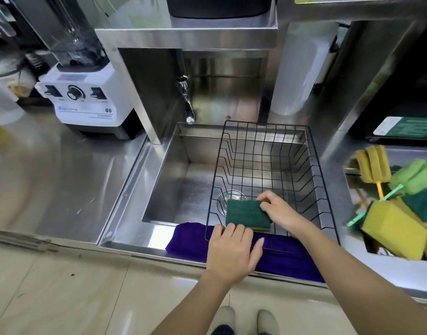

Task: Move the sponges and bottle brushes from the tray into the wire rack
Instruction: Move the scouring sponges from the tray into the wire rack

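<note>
Both hands meet at the near edge of the black wire rack [265, 170], which sits across the right part of a steel sink [173, 180]. The right hand [277, 210] pinches the right end of a green-topped sponge [248, 215], thumb and fingers closed around it, holding it with the green scouring face up and a thin yellow layer showing along its lower edge. The sponge hovers just inside the rack's near rim, above the wire floor. The left hand [234, 250] lies flat, fingers together and extended, its fingertips touching the sponge's near edge; it grips nothing and rests over a purple cloth [287, 252] draped along the sink's front lip.

To the right, on the counter [62, 180], a steel tray [352, 187] holds the remaining items. A yellow bottle brush [373, 163] stands tilted at the tray's far left, with a green bottle brush [415, 175] beside it, its light-green handle running down toward the tray's near left. A large yellow sponge [396, 230] lies at the front, and another green-faced sponge [422, 204] rests behind it, partly cut off by the frame edge.

A faucet [187, 100] hangs over the sink's back left corner, and a white blender base [86, 102] stands on the counter to the left.
</note>
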A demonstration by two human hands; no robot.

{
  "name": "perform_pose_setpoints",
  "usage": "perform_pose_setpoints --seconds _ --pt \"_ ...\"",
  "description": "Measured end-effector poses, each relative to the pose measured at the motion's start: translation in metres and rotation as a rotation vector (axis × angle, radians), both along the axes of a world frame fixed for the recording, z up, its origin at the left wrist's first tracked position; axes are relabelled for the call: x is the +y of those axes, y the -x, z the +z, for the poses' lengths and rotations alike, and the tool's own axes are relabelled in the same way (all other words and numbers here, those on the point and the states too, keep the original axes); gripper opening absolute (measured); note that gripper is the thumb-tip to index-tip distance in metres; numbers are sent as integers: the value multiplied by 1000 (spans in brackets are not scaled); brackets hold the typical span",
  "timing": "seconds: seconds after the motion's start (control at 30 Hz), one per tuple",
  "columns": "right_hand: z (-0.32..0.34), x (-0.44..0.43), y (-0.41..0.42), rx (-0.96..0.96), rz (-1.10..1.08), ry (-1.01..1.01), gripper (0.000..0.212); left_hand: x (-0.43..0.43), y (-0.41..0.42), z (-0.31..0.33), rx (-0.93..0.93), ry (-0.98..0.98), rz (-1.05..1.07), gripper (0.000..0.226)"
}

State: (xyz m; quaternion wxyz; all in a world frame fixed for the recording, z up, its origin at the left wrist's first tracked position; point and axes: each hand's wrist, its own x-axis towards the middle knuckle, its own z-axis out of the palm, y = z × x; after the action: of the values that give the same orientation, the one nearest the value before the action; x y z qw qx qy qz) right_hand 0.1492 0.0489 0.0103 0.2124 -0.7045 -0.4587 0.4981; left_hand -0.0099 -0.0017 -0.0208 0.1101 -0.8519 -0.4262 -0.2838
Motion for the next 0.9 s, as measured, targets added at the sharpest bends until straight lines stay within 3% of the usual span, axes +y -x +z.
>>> perform_pose_setpoints --seconds 0.3,0.4,0.47,0.67,0.9 --pt "-3 -1 -6 -3 184 58 28 0 0 0 7 16 0 40" --pt "-6 -2 -10 -372 348 -3 38 -1 0 1 20 41 -9 42" --pt "-3 -5 -10 -516 373 -87 42 -1 0 2 22 60 -19 43" --pt "14 -28 -17 -427 214 -239 44 -7 -10 9 123 145 -138 46" --pt "45 -60 -75 -533 -85 -418 34 -21 -76 18 246 210 -274 36"
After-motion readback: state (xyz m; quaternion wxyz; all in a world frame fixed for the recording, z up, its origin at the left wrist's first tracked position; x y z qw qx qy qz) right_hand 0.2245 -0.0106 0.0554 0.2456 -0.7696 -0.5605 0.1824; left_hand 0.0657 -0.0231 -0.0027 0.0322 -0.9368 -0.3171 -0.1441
